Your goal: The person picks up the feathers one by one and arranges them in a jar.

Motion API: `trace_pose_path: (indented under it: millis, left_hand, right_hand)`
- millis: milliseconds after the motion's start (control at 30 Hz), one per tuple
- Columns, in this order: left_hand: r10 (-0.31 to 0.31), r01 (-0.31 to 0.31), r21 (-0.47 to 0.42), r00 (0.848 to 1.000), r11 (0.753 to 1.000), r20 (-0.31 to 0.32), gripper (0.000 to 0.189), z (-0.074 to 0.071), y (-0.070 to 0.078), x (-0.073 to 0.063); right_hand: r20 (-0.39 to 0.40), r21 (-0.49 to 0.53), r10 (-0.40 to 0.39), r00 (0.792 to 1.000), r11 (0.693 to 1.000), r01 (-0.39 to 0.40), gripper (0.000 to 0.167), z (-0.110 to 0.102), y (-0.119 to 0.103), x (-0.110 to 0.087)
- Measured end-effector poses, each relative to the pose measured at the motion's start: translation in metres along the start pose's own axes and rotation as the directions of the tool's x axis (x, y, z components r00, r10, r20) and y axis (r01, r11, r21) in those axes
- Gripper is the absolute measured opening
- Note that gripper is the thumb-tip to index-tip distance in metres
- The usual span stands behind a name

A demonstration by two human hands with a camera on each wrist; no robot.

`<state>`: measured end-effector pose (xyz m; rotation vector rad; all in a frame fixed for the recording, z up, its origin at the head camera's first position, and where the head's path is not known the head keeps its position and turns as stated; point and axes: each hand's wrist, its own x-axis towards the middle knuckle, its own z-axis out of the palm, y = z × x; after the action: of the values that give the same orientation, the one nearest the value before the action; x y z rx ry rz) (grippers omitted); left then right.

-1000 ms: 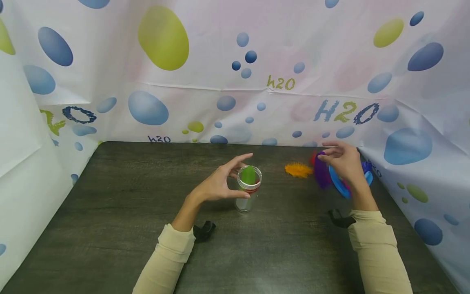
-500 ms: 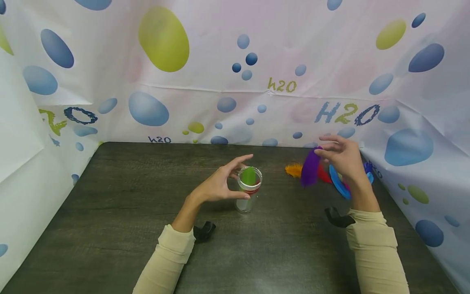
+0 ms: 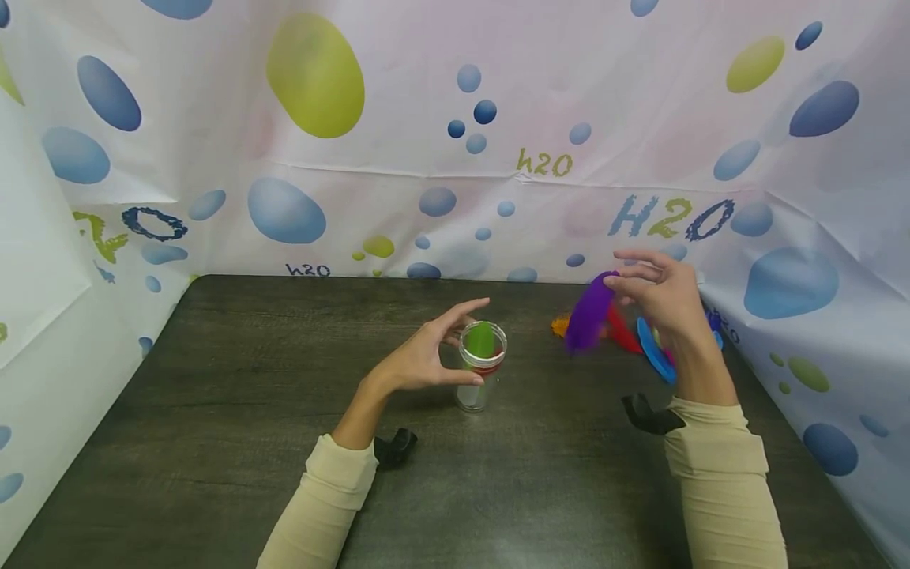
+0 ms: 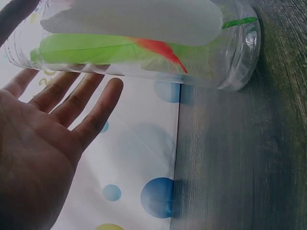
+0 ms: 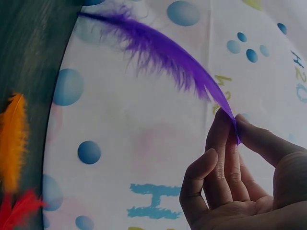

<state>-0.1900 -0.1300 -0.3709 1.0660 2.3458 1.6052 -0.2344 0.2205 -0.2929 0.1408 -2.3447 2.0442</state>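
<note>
My left hand (image 3: 423, 359) holds a clear plastic jar (image 3: 472, 399) loosely, thumb at the near side and fingers behind. The jar stands upright and uncapped on the table. Inside it, the left wrist view shows green feathers (image 4: 91, 49) and a red feather (image 4: 160, 50), beside a pale label-like patch (image 4: 139, 21). Over the right of the table, my right hand (image 3: 661, 296) pinches a purple feather (image 3: 590, 316) by its end between thumb and fingers. Its fluffy end points away from the hand in the right wrist view.
An orange feather (image 3: 560, 325) and a red feather (image 3: 622, 332) lie on the dark wooden table (image 3: 249, 474) beyond the purple one. Blue feathers (image 3: 656, 352) lie partly hidden under my right wrist. A bubble-patterned sheet (image 3: 398, 118) hangs behind the table.
My right hand has lifted the purple feather from the pile and moved it up and slightly left, uncovering the red feather. The left hand and jar stay in place.
</note>
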Motion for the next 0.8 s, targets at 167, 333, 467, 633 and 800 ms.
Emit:
trace_pose_path:
  millis: [167,333,467,633,800]
  left_hand:
    - [0.004,-0.004,0.001,1.000,1.000,-0.001,0.104,-0.001,-0.001,0.000]
    - [0.009,-0.009,0.010,1.000,1.000,0.001,0.104,-0.001,-0.002,0.001]
    - [0.010,-0.010,0.013,1.000,1.000,0.000,0.105,-0.001,-0.003,0.001]
    - [0.006,-0.006,0.008,1.000,1.000,0.004,0.105,-0.001,-0.004,0.001]
    - [0.000,0.000,-0.003,1.000,1.000,0.010,0.105,0.000,-0.004,0.000]
  right_hand:
    - [0.006,0.044,-0.003,1.000,0.999,0.002,0.030,0.006,-0.008,0.000]
    - [0.018,0.097,-0.018,1.000,0.995,0.016,0.033,0.014,-0.016,0.000]
    - [0.034,0.141,-0.038,0.999,0.989,0.033,0.034,0.021,-0.022,-0.002]
    - [0.063,0.165,-0.077,0.995,0.984,0.066,0.034,0.028,-0.029,-0.006]
    - [0.079,0.177,-0.106,0.991,0.980,0.091,0.033,0.035,-0.034,-0.007]
